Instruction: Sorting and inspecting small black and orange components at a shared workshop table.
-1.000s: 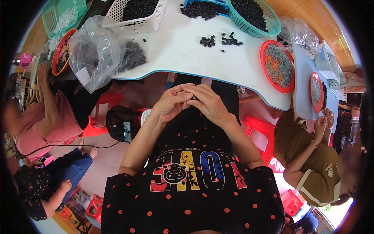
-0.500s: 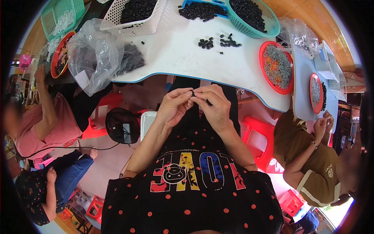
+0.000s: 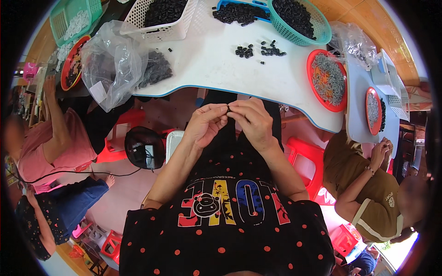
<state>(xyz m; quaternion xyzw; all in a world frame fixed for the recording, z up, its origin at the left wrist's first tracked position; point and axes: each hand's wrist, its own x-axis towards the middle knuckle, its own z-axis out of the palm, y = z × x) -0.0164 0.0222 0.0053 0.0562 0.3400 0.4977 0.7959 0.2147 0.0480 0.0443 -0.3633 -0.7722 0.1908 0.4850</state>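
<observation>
Two bare hands meet just off the near edge of the white counter (image 3: pixel 212 64), near the middle of its span. The left hand (image 3: pixel 205 126) and the right hand (image 3: pixel 256 123) hold one small dark piece (image 3: pixel 228 109) between them, thumb and forefinger of each pinching it; whether the curled right fingers cover anything else, I cannot tell.

At the counter's far side stand two baskets of black pieces: one white basket (image 3: pixel 179 30) toward its left, one green basket (image 3: pixel 300 40) toward its right. Between these, one blue tray (image 3: pixel 263 11) lies at the counter's far edge, with a heap of black pieces (image 3: pixel 235 14) too many to count. Two small clusters sit on the counter nearer its middle, the left cluster (image 3: pixel 244 51) and the right cluster (image 3: pixel 273 49), plus one single piece (image 3: pixel 262 62) just nearer the near edge.

One red tray (image 3: pixel 338 63) of grey screw-like parts rests at the counter's right end; one clear bag (image 3: pixel 113 64) hangs over its left end.
</observation>
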